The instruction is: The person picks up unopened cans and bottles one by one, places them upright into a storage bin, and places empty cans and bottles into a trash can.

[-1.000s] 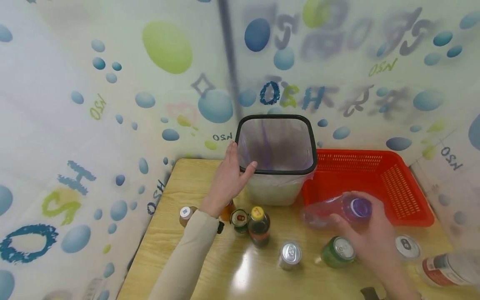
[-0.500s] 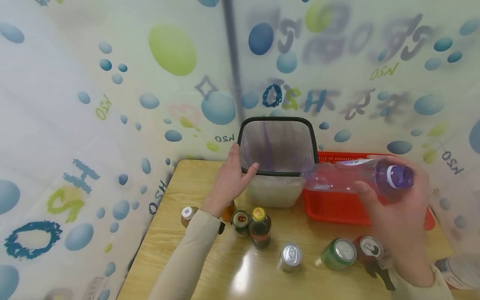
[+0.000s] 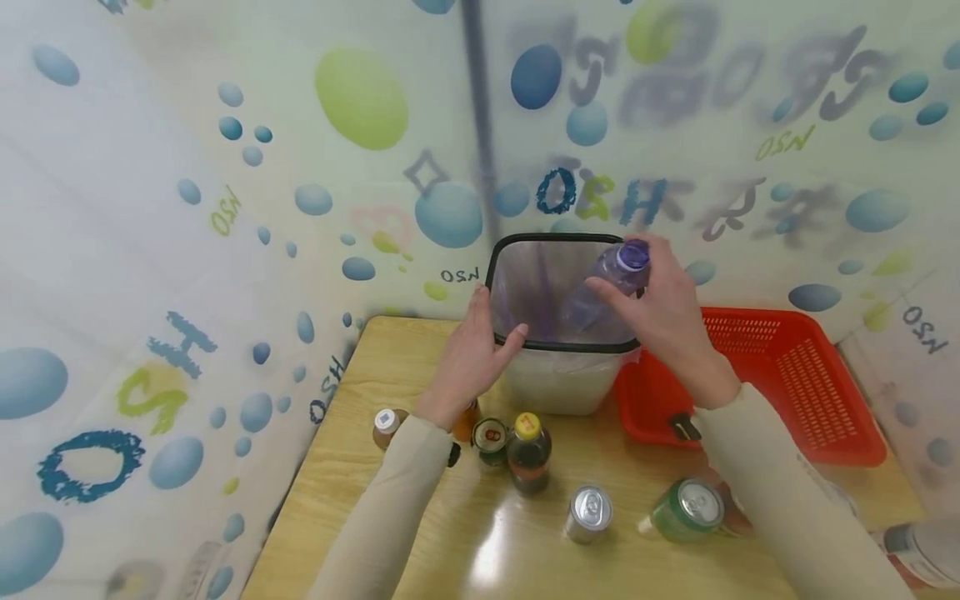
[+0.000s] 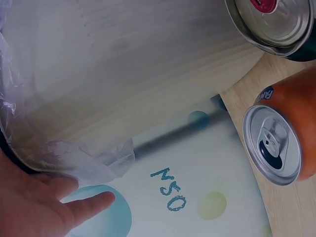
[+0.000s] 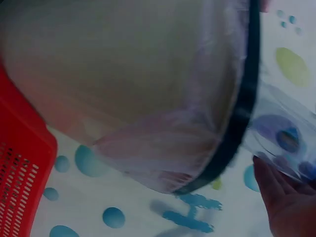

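My right hand (image 3: pixel 667 308) grips a clear plastic bottle (image 3: pixel 600 292) with a purple cap, tilted bottom-down into the mouth of a lined trash bin (image 3: pixel 558 379). In the right wrist view the bottle (image 5: pixel 281 128) shows past the bin's dark rim (image 5: pixel 242 113), with fingers (image 5: pixel 276 187) along its side. At the bin's left rim rests my left hand (image 3: pixel 472 358), fingers straight and thumb apart. The left wrist view shows that hand (image 4: pixel 44 202) by the edge of the bin's plastic liner (image 4: pixel 98 163).
A red basket (image 3: pixel 817 400) stands right of the bin. In front are a yellow-capped cola bottle (image 3: pixel 529 458), a silver can (image 3: pixel 589 512), a green can (image 3: pixel 686 510), a dark can (image 3: pixel 491 440), an orange can (image 4: pixel 291 128) and a white-capped bottle (image 3: pixel 387 427). A labelled bottle (image 3: pixel 926 550) lies far right.
My right hand has lifted the clear bottle from by the red basket, then moved it left and up, so its lower end is inside the bin's mouth. The left hand stays at the rim.
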`<state>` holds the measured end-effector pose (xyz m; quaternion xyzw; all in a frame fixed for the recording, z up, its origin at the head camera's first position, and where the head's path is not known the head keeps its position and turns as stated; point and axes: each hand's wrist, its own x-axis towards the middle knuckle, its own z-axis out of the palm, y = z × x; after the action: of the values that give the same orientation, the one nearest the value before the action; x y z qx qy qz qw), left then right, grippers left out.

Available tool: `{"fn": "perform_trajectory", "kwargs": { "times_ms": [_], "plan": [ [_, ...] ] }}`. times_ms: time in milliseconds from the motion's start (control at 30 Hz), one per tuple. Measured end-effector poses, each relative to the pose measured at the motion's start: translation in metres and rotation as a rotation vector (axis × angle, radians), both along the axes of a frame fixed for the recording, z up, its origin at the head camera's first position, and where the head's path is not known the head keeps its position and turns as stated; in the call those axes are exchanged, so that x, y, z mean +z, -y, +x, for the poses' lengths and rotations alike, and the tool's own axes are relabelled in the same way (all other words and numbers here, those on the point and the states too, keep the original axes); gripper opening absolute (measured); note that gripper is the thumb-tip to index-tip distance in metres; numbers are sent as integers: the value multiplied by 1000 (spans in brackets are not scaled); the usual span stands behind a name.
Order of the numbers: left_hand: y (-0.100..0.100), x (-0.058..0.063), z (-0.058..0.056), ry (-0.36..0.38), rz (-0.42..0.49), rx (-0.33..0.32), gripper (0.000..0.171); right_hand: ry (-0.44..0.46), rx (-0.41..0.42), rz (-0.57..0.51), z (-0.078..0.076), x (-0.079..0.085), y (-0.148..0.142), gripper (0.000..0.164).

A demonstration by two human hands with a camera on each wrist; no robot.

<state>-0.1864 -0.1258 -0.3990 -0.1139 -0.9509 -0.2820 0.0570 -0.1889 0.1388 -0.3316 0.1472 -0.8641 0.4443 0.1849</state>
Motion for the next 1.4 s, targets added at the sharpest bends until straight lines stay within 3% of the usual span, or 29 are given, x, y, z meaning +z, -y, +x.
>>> {"fn": "perform_trajectory", "kwargs": {
  "times_ms": [200,433,633,867,1000,1100,1267,1400],
  "plan": [
    [-1,-1,1,7,-3,0,93,164,68,229,-26,-15,9,75],
    [-1,0,1,4,-12,3,94,251,98,385,-37,-27,14,73],
    [-1,2,1,14,-8,0,94,287,123,418,-38,-28,15,78],
    [-1,1,1,16,-6,4,94,290,161,374,-33,-28,11,75],
    [-3,0,1,24,-12,5,95,252,165,264,-21,-25,1,65],
    [-4,-1,1,32,-2,1,95,161,129,141,-3,-20,-8,50],
    [-5,-1,1,29,14,3,96,-35,-14,23,38,-10,-27,38],
    [-4,-1,1,19,37,6,96,-72,-121,-56,71,-9,-47,34]
  ]
}}
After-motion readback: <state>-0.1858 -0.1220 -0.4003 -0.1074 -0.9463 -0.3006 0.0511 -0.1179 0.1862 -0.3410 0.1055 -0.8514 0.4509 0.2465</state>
